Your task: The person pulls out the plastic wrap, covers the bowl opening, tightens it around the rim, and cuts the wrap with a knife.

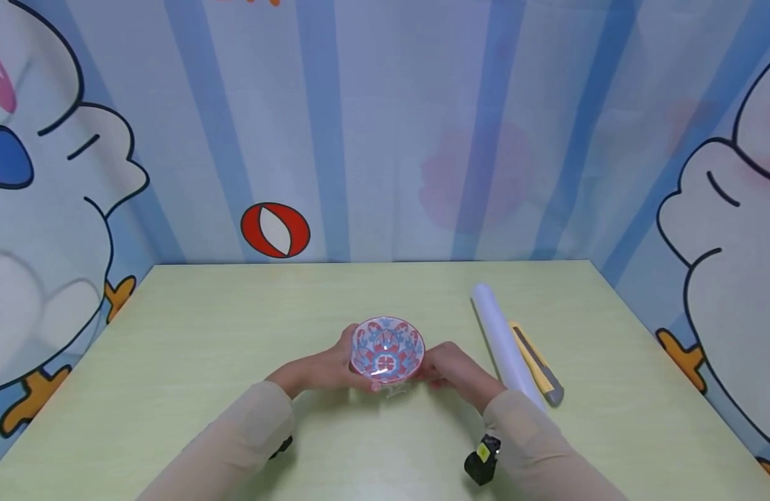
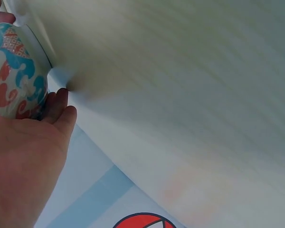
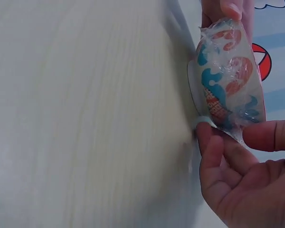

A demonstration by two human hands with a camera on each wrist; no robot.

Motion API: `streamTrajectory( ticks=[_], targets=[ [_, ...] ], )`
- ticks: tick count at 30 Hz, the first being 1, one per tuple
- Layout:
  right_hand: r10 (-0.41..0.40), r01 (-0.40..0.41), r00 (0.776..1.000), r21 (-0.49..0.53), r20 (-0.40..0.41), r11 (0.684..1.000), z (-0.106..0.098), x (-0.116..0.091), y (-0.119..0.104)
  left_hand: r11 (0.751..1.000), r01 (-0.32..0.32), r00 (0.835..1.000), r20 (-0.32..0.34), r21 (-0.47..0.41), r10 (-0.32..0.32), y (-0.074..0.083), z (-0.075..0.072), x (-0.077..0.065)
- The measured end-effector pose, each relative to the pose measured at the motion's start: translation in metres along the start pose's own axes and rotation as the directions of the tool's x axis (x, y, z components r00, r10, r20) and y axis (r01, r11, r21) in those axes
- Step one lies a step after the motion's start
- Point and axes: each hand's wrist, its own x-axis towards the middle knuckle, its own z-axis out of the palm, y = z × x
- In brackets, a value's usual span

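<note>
A small bowl [image 1: 388, 350] with a red, blue and white pattern is held just above the table, its inside tilted toward the head camera. My left hand [image 1: 328, 369] grips it from the left, thumb and fingers spread around the side. Clear plastic wrap [image 3: 235, 71] clings, wrinkled, to the bowl's outer wall in the right wrist view. At the right side, my right hand [image 1: 454, 369] has its fingers curled and pinches the wrap's edge between thumb and fingers against the bowl. In the left wrist view the bowl's patterned side [image 2: 19, 71] rests against the left palm and fingers.
A long pale roll [image 1: 504, 341], seemingly plastic wrap, lies to the right, partly under the right forearm. Beside it lies a yellow and grey box cutter [image 1: 538, 365]. The light green tabletop [image 1: 234, 306] ends at a striped blue curtain [image 1: 391, 139].
</note>
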Motion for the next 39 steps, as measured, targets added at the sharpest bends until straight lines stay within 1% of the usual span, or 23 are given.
streamTrajectory(
  ticks=[2, 5, 7, 10, 12, 14, 16, 17, 20, 22, 23, 25, 27, 29, 31, 32, 34, 36, 37, 39],
  targets=[
    [-0.011, 0.011, 1.000, 0.017, 0.014, 1.000, -0.002, 0.000, 0.001, 1.000, 0.004, 1.000, 0.010, 0.007, -0.004, 0.000, 0.001, 0.000],
    [-0.030, 0.025, 0.998, 0.075, 0.063, 0.997, -0.005, -0.002, 0.002, 1.000, 0.009, 1.000, 0.023, 0.017, -0.010, 0.001, 0.001, 0.000],
    [-0.050, 0.037, 0.993, 0.120, 0.109, 0.992, -0.006, -0.003, 0.003, 1.000, 0.012, 1.000, 0.020, 0.024, -0.013, 0.002, 0.002, 0.000],
    [-0.067, 0.040, 0.985, 0.167, 0.158, 0.985, -0.006, -0.008, 0.004, 1.000, 0.000, 1.000, 0.009, 0.013, 0.000, 0.003, 0.002, -0.001],
    [-0.069, 0.040, 0.982, 0.168, 0.175, 0.985, -0.003, -0.010, 0.004, 1.000, -0.011, 1.000, 0.002, 0.002, 0.011, 0.004, 0.002, -0.001],
    [-0.057, 0.030, 0.984, 0.158, 0.171, 0.987, 0.004, -0.012, 0.005, 1.000, -0.020, 1.000, -0.002, -0.008, 0.020, 0.004, 0.002, -0.001],
    [-0.052, 0.030, 0.987, 0.149, 0.149, 0.988, 0.012, -0.013, 0.006, 1.000, -0.018, 1.000, -0.005, -0.014, 0.018, 0.004, 0.003, -0.001],
    [-0.056, 0.040, 0.991, 0.138, 0.119, 0.990, 0.017, -0.013, 0.007, 1.000, -0.018, 1.000, -0.005, -0.016, 0.018, 0.004, 0.003, -0.001],
    [-0.071, 0.073, 0.997, 0.063, -0.023, 0.995, 0.028, -0.011, 0.009, 1.000, -0.020, 1.000, -0.005, -0.016, 0.020, 0.003, 0.004, -0.001],
    [-0.093, 0.090, 0.988, -0.024, -0.122, 0.996, 0.033, -0.010, 0.010, 1.000, -0.026, 1.000, -0.004, -0.016, 0.026, 0.002, 0.005, 0.000],
    [-0.102, 0.095, 0.983, -0.053, -0.154, 0.994, 0.034, -0.009, 0.010, 0.999, -0.029, 1.000, -0.005, -0.015, 0.029, 0.002, 0.005, 0.000],
    [-0.119, 0.105, 0.977, -0.088, -0.177, 0.991, 0.034, -0.009, 0.010, 0.999, -0.034, 0.999, -0.007, -0.015, 0.033, 0.002, 0.005, 0.000],
    [-0.144, 0.127, 0.974, -0.104, -0.176, 0.986, 0.031, -0.009, 0.010, 1.000, -0.029, 1.000, -0.010, -0.013, 0.028, 0.003, 0.005, -0.001],
    [-0.157, 0.143, 0.973, -0.090, -0.172, 0.986, 0.027, -0.008, 0.010, 1.000, -0.024, 1.000, -0.013, -0.011, 0.024, 0.004, 0.005, -0.001],
    [-0.155, 0.140, 0.970, -0.092, -0.187, 0.986, 0.022, -0.005, 0.011, 1.000, -0.019, 1.000, -0.011, -0.011, 0.019, 0.005, 0.006, -0.001],
    [-0.143, 0.132, 0.973, -0.070, -0.183, 0.989, 0.020, -0.004, 0.011, 1.000, -0.018, 1.000, -0.010, -0.010, 0.018, 0.005, 0.006, 0.000],
    [-0.123, 0.122, 0.981, -0.020, -0.149, 0.992, 0.014, -0.002, 0.012, 1.000, -0.019, 1.000, -0.009, -0.008, 0.019, 0.005, 0.007, 0.000],
    [-0.098, 0.102, 0.992, 0.052, -0.082, 0.993, 0.008, -0.002, 0.011, 1.000, -0.019, 1.000, -0.011, -0.003, 0.018, 0.005, 0.008, 0.000],
    [-0.086, 0.088, 0.996, 0.090, -0.035, 0.992, 0.004, -0.003, 0.010, 1.000, -0.022, 1.000, -0.013, -0.003, 0.022, 0.005, 0.008, 0.000],
    [-0.061, 0.055, 0.997, 0.142, 0.042, 0.988, -0.003, -0.004, 0.008, 1.000, -0.031, 0.999, -0.016, -0.002, 0.031, 0.005, 0.009, 0.001]
  ],
)
